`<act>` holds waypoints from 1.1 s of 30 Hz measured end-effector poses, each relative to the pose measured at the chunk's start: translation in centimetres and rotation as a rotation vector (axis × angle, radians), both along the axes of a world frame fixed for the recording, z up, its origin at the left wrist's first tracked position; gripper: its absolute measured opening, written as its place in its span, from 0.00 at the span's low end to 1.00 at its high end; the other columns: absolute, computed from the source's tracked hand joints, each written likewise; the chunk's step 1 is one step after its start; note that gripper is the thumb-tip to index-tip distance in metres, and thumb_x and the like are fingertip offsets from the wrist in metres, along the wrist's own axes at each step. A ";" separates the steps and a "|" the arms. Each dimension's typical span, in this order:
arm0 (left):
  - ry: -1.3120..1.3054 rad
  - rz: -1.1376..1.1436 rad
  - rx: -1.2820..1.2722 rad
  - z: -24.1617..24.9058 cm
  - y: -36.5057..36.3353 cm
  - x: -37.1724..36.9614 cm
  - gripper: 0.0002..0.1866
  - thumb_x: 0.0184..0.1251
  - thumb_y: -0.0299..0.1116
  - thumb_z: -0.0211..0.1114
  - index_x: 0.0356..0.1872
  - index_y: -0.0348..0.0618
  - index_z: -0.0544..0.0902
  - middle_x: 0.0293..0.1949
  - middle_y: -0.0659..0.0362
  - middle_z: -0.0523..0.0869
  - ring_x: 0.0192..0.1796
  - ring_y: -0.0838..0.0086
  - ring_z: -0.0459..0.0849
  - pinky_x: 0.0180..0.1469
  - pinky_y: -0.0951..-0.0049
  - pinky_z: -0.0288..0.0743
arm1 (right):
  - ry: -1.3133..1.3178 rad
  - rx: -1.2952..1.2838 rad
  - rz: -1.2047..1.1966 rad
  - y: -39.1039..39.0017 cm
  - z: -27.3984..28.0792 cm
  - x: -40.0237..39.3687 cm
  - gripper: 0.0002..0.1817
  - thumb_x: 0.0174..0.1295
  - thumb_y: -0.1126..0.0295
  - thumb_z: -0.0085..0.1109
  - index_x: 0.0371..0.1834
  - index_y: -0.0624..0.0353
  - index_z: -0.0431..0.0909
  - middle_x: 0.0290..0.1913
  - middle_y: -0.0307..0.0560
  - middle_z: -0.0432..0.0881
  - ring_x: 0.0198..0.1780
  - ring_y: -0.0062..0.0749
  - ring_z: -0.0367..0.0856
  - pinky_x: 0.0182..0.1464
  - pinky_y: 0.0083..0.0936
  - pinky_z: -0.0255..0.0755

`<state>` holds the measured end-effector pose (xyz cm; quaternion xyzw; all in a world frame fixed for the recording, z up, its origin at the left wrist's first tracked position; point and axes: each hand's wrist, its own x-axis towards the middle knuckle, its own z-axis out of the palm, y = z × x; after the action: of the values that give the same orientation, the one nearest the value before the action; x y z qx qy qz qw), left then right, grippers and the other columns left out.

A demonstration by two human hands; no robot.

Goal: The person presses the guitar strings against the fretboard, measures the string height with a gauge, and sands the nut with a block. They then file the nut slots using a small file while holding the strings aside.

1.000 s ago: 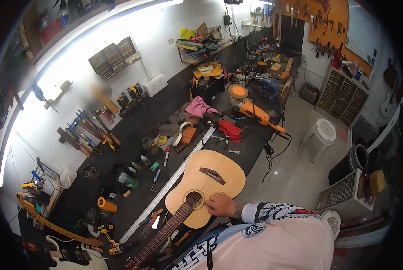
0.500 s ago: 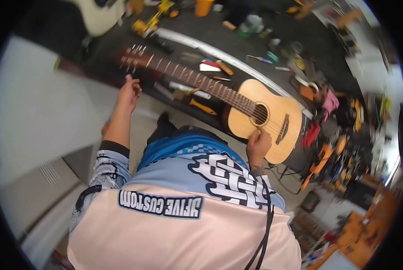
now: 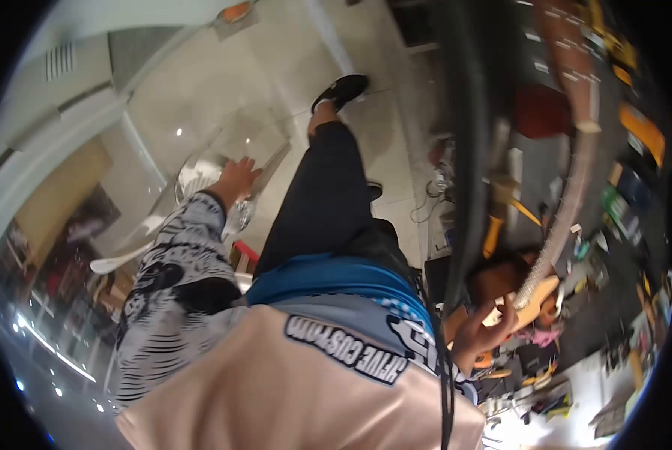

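right hand (image 3: 480, 330) open, fingers spread by blurred guitar (image 3: 535, 300); left hand (image 3: 236, 180) open over floor (image 3: 276, 67).

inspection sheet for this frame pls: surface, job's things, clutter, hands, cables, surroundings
Surface: dark workbench at the right edge, heavily blurred by camera motion.
Job's things: acoustic guitar, only part of its pale body and neck visible, beside the right hand.
Clutter: many small tools and coloured items on the bench, too blurred to identify.
Hands: left hand out over the floor, fingers open, holding nothing, close to a pale blurred object. Right hand fingers spread, near the guitar body; contact cannot be told.
Cables: black cord hanging down over the shirt; loose cable on the floor by the bench.
Surroundings: light tiled floor; the person's leg and black shoe.
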<state>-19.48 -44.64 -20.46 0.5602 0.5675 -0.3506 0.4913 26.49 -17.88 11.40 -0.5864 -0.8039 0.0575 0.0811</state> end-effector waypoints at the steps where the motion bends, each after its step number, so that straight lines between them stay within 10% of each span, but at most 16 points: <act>1: 0.000 -0.123 0.087 -1.2 -1.1 0.4 0.44 0.62 0.48 0.74 0.79 0.61 0.65 0.78 0.53 0.66 0.81 0.55 0.60 0.78 0.42 0.55 | -0.026 0.017 0.079 0.3 -0.6 -0.6 0.17 0.67 0.80 0.63 0.59 0.70 0.77 0.51 0.57 0.81 0.53 0.48 0.79 0.58 0.41 0.72; 6: 0.209 -0.003 -0.033 -8.8 -6.5 0.5 0.25 0.80 0.41 0.51 0.75 0.65 0.72 0.79 0.55 0.66 0.83 0.58 0.58 0.81 0.40 0.44 | -0.077 -0.011 0.212 0.2 -1.7 -1.0 0.17 0.69 0.79 0.61 0.60 0.70 0.75 0.55 0.60 0.80 0.54 0.53 0.79 0.60 0.43 0.72; 10: 0.193 0.216 -0.003 -11.1 -8.9 -1.1 0.27 0.70 0.39 0.61 0.71 0.62 0.77 0.75 0.59 0.71 0.77 0.51 0.66 0.73 0.25 0.55 | -0.093 -0.031 0.160 -0.3 -1.2 -0.8 0.18 0.63 0.82 0.62 0.57 0.67 0.75 0.48 0.59 0.78 0.49 0.52 0.78 0.54 0.46 0.72; 13: 0.138 -0.009 -0.313 -9.6 -0.6 -0.2 0.67 0.22 0.50 0.94 0.75 0.58 0.68 0.76 0.63 0.67 0.79 0.51 0.61 0.69 0.19 0.62 | -0.083 0.011 0.119 0.0 -1.2 -0.5 0.21 0.60 0.84 0.63 0.58 0.65 0.75 0.46 0.57 0.79 0.46 0.51 0.78 0.52 0.44 0.71; 17: 0.036 0.062 -0.298 -9.1 7.4 1.7 0.66 0.23 0.52 0.93 0.75 0.54 0.68 0.75 0.59 0.68 0.79 0.49 0.62 0.67 0.16 0.64 | -0.004 0.123 0.060 0.6 -2.2 0.9 0.21 0.61 0.84 0.63 0.59 0.64 0.76 0.45 0.56 0.79 0.46 0.49 0.77 0.51 0.41 0.71; 20: -0.080 -0.018 -0.112 -15.7 7.0 2.1 0.46 0.47 0.47 0.85 0.72 0.52 0.75 0.67 0.52 0.78 0.73 0.50 0.73 0.70 0.44 0.73 | 0.066 0.223 0.003 0.2 -2.4 1.9 0.21 0.61 0.83 0.63 0.59 0.63 0.76 0.48 0.57 0.78 0.48 0.49 0.77 0.53 0.41 0.72; 25: -0.321 0.314 0.035 -25.4 8.5 1.5 0.35 0.57 0.41 0.77 0.67 0.45 0.79 0.61 0.43 0.84 0.64 0.46 0.82 0.65 0.48 0.77 | 0.159 0.237 -0.093 0.2 -3.2 1.8 0.23 0.60 0.82 0.62 0.60 0.65 0.75 0.52 0.61 0.77 0.53 0.53 0.78 0.57 0.41 0.71; 28: -0.386 0.907 -0.227 -22.4 12.4 0.2 0.28 0.62 0.40 0.72 0.63 0.41 0.83 0.59 0.40 0.85 0.60 0.46 0.85 0.63 0.46 0.77 | 0.163 0.284 -0.109 -0.4 -3.5 1.9 0.22 0.60 0.83 0.62 0.60 0.66 0.75 0.53 0.62 0.77 0.54 0.53 0.77 0.59 0.41 0.70; 33: -0.102 -0.137 0.508 -5.5 22.0 2.3 0.18 0.64 0.34 0.71 0.53 0.40 0.87 0.49 0.48 0.88 0.55 0.53 0.87 0.58 0.53 0.81 | 0.161 0.491 -0.090 -1.3 -4.3 1.5 0.20 0.65 0.84 0.60 0.61 0.68 0.74 0.55 0.59 0.77 0.54 0.46 0.77 0.59 0.37 0.71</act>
<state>-17.22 -22.67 -25.93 0.7194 0.5725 -0.2008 0.3382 27.97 -19.23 7.09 -0.5779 -0.7579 -0.0966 0.2869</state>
